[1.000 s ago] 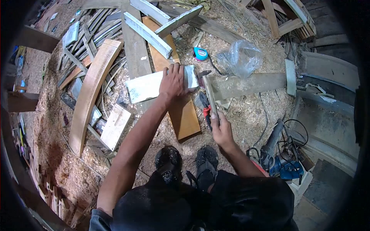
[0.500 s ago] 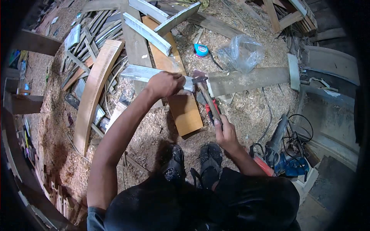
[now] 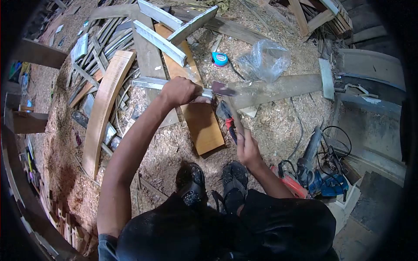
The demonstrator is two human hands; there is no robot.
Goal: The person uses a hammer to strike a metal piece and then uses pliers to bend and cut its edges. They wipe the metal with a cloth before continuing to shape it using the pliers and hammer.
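Note:
My left hand (image 3: 180, 92) grips a white-painted wooden piece (image 3: 149, 83) near its right end, above an orange-brown board (image 3: 203, 130). In my right hand (image 3: 249, 150) is the wooden handle of a hammer (image 3: 224, 89), whose blurred head is beside the right end of the white piece. Red-handled pliers (image 3: 228, 119) lie on the ground just left of the hammer handle. To the right of the hammer head, a wide grey board (image 3: 278, 90) stretches toward a pale upright strip.
A blue tape measure (image 3: 220, 59) and a clear plastic bag (image 3: 267, 61) lie beyond my hands. White-painted joined pieces (image 3: 160, 42) are at the top. A curved plank (image 3: 106, 108) lies left, a blue power tool (image 3: 328, 184) right. My feet are below the boards.
The hammer head has shifted slightly, now blurred and tilted differently, and my right hand has moved a little left. The whole view has shifted slightly. My left hand keeps its grip.

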